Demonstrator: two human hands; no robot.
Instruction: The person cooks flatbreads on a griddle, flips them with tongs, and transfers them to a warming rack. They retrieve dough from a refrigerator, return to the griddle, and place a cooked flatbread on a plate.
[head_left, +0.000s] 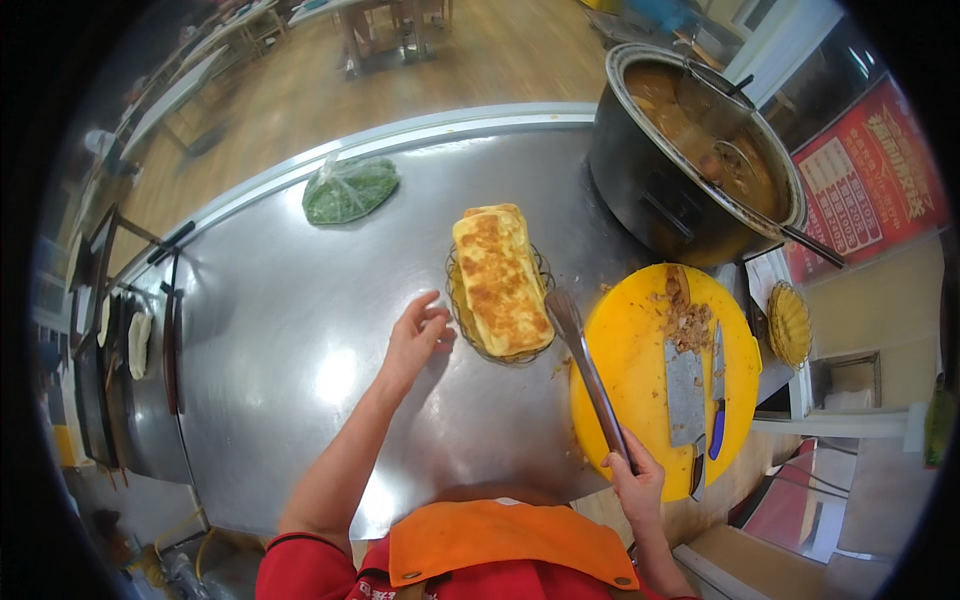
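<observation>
Flat golden-brown fried breads (502, 285) lie stacked in a wire basket (455, 300) on the steel counter. My left hand (420, 330) is beside the basket's left edge, fingers apart and holding nothing; whether a fingertip touches the wire I cannot tell. In my right hand (637, 480) are long dark brown food tongs (592, 375), gripped at the near end. Their tips are close to the basket's right side. Under them is a round yellow cutting board (622, 330) with chopped meat (688, 326), a cleaver (684, 397) and a blue-handled knife (718, 397).
A large pot (660, 195) of brown broth stands at the back right, with a strainer and a ladle (814, 246) whose handle juts over the rim. A bag of greens (349, 191) lies near the back edge. Another wire basket (789, 322) is at the right; a griddle (142, 390) is at the left.
</observation>
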